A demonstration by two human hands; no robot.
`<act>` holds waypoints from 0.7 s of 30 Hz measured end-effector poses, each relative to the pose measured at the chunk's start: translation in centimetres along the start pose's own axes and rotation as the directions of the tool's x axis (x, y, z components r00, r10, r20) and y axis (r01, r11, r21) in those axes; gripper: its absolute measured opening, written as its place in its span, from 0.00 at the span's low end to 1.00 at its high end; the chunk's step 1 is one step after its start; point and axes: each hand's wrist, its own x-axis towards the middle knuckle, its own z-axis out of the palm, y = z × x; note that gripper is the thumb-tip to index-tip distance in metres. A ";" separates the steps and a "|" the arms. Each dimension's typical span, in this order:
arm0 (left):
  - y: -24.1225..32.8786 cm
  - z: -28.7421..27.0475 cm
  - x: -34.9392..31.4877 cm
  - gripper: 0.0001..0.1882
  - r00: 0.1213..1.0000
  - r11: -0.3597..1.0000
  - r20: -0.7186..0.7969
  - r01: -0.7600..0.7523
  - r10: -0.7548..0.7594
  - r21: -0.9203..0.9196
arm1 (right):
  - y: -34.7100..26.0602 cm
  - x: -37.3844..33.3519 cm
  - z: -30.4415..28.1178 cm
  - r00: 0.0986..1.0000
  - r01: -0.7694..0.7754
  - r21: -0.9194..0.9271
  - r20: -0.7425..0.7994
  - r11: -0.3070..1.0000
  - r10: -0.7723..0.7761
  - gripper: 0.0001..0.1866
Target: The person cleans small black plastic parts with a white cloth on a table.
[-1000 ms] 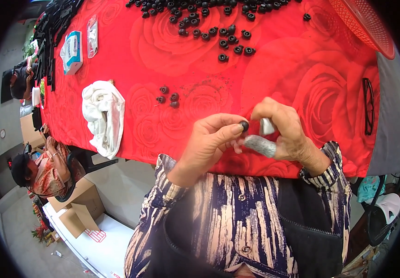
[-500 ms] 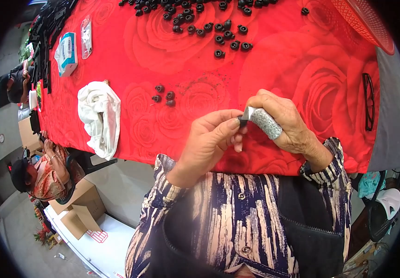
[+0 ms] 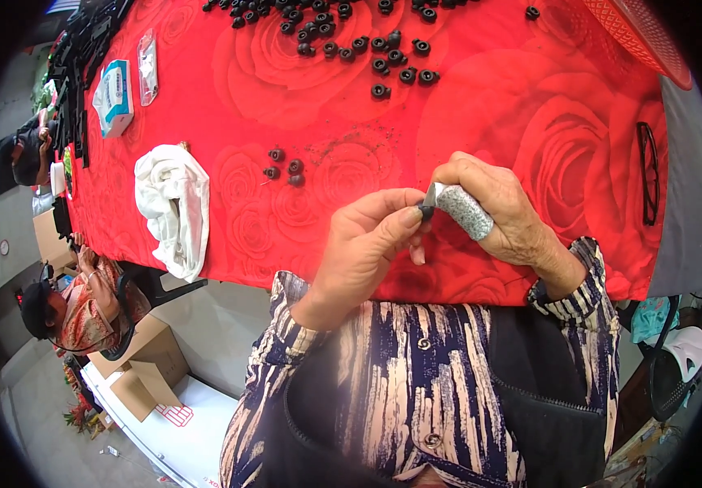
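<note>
Between the thumb and fingers of my left hand is a small black round part, mostly covered by the fingertips. My right hand is closed round the speckled grey handle of a short-bladed knife. Its blade points toward the left hand and meets the black part. Left of my hands, several loose black parts of like kind sit together on the red rose-patterned cloth. Dark crumbs are scattered just beyond them.
Many black parts spread over the far side. A red basket stands far right, near black glasses. At left lie a white cloth, a tissue pack and long black pieces. Another person sits at left.
My hands stay together around the black part, with the knife blade shifted only slightly against it. The whole view has moved a little.
</note>
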 end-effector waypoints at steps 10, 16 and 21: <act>-0.2 -0.1 0.0 0.12 0.999 0.996 -0.021 0.023 -0.025 -0.091 | 0.0 0.2 0.3 0.998 0.054 -0.078 0.029 0.995 -0.052 0.11; 0.0 -0.2 0.6 0.11 0.995 0.987 -0.073 -0.079 0.069 -0.140 | -0.6 0.0 0.0 0.998 0.064 0.005 0.006 0.998 -0.064 0.12; -0.2 0.0 0.3 0.11 0.995 0.998 -0.072 -0.066 0.066 0.011 | -0.1 0.1 0.1 0.997 0.012 -0.024 -0.074 1.000 -0.014 0.10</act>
